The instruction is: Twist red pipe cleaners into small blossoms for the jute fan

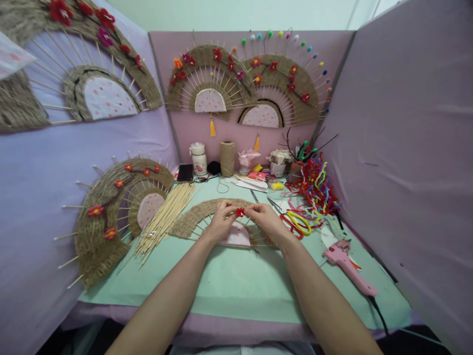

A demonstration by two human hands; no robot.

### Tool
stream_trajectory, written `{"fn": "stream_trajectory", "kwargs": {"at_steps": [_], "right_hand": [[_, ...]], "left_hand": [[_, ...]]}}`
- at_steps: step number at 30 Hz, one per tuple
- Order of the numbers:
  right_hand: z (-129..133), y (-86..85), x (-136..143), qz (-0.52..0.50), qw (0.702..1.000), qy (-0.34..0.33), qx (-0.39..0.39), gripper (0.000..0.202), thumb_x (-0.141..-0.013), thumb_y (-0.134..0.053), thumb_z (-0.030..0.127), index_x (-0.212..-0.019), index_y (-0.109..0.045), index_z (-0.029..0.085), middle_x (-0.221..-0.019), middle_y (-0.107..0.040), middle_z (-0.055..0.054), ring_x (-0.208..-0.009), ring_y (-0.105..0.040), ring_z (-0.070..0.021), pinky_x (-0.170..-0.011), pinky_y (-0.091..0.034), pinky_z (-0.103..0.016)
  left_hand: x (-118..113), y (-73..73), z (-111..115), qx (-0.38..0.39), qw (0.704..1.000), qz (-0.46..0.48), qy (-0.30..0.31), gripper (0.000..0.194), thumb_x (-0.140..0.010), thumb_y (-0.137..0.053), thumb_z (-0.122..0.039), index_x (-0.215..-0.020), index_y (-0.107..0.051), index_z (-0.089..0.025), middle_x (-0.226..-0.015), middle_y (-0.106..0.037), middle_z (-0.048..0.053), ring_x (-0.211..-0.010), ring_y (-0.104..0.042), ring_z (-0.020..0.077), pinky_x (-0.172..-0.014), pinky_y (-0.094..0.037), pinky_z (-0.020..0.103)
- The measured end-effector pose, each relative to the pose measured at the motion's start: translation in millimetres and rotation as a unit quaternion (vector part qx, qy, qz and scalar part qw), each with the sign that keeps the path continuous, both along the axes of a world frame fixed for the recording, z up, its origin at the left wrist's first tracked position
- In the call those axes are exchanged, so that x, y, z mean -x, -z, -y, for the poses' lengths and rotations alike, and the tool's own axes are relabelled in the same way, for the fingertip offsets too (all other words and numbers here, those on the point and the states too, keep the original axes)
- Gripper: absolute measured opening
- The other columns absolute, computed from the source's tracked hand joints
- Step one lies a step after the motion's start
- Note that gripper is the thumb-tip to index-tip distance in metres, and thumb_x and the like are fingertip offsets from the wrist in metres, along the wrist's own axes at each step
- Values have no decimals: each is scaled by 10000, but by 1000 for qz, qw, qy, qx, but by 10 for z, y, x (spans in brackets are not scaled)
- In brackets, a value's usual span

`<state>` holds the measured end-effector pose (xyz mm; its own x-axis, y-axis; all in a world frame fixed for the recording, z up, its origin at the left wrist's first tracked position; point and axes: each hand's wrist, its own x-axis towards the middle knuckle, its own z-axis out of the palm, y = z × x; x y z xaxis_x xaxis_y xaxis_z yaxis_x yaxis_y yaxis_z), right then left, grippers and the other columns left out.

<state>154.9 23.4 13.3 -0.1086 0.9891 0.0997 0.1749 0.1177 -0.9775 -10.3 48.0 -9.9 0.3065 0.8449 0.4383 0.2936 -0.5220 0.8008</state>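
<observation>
A small red flower [240, 212] is pinched between both hands in the middle of the view. My left hand [224, 217] has its fingers closed on the flower's left side, and my right hand [260, 215] grips its right side. Beneath the hands a twine-wrapped fan [195, 215] lies on the table, with thin sticks and a pale spotted half-round centre [238, 234]. My hands and wrists hide parts of the fan.
Bundled sticks [166, 217] lie left of the fan. On the right are scissors [301, 223], a pink glue gun [349, 270] with a cord and a pile of pipe cleaners [314, 185]. Behind stand a twine spool [227, 159] and a white bottle [198, 159]. Decorated fans [123, 217] line the panels.
</observation>
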Motion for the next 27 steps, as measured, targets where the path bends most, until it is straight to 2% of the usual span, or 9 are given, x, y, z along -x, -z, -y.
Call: {"fn": "stream_trajectory", "kwargs": {"at_steps": [4,8,12,17,21,23,27], "right_hand": [[-5,3,17,-31,999,-7,37,270,-679,-631,406,-657,-625,136,-552,-515,27,-491,-367,-75,-474,-268,-217],[-31,24,26,-72,995,-5,62,305,-676,-635,437,-664,-630,133,-604,-557,2,-484,-374,-71,-459,-267,-218],[-41,27,31,-70,996,15,59,327,-677,-635,454,-677,-646,127,-666,-610,-22,-459,-363,-62,-448,-261,-225],[-14,-8,41,-70,996,15,51,278,-655,-662,406,-690,-662,130,-629,-602,-6,-475,-376,-70,-453,-257,-224],[-21,-6,25,-60,997,12,42,307,-685,-632,434,-712,-668,130,-605,-594,1,-480,-385,-75,-456,-272,-219],[-42,8,7,-62,998,18,22,330,-704,-608,452,-772,-674,136,-644,-624,-10,-523,-452,-94,-491,-328,-222],[-86,27,-34,-78,996,22,-37,303,-688,-637,394,-887,-672,167,-862,-681,-42,-753,-587,-153,-690,-440,-269]], "left_hand": [[-6,-26,16,20,1000,6,6,159,-775,-531,-177,-836,-678,-183,-939,-483,53,-939,-469,180,-874,-391,335],[4,-38,17,49,998,40,21,174,-784,-514,-192,-855,-672,-183,-952,-474,54,-948,-476,182,-845,-410,321],[13,-17,0,49,997,60,16,168,-783,-516,-193,-854,-668,-182,-951,-484,50,-939,-488,174,-861,-404,319],[7,6,-14,52,997,52,5,157,-778,-546,-228,-861,-673,-185,-958,-520,56,-964,-497,187,-876,-395,323],[3,-8,-2,63,996,57,27,161,-786,-543,-242,-874,-668,-194,-968,-554,49,-987,-502,185,-921,-366,330],[4,-20,9,80,994,51,51,178,-802,-533,-283,-889,-666,-201,-981,-563,46,-994,-503,183,-934,-359,331],[4,-31,30,110,990,48,78,229,-815,-523,-361,-903,-662,-202,-1008,-563,52,-1009,-500,187,-934,-363,329]]}}
